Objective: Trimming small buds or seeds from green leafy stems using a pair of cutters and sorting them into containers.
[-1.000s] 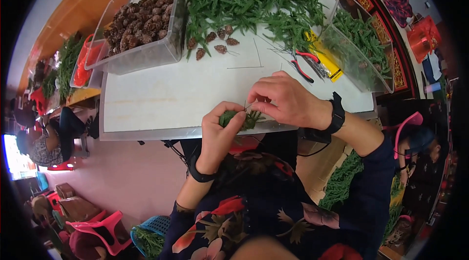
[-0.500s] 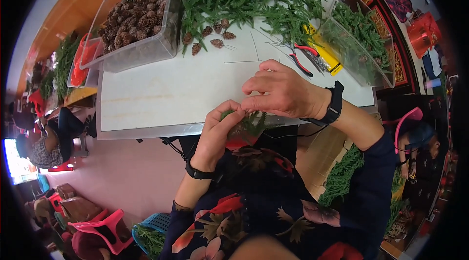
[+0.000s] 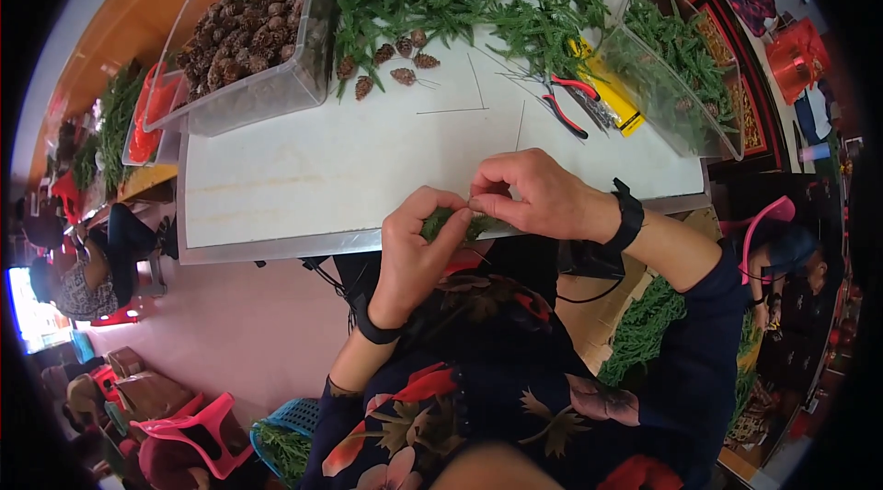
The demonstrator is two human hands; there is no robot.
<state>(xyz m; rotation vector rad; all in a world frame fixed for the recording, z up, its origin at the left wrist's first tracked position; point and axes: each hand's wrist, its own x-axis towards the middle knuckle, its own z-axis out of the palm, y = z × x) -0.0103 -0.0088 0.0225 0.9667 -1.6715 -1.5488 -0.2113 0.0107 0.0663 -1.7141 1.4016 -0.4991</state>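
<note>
One green sprig (image 3: 434, 225) is pinched in the left hand (image 3: 410, 247); the right hand (image 3: 544, 199), now lower, pinches something unclear.

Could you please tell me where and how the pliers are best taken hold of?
Probably by both handles of the pliers, with the right hand, once free, coming from the near right: they lie on the table with the handles splayed that way, while the head points to the far left.

No lettering or numbers are legible.
</note>
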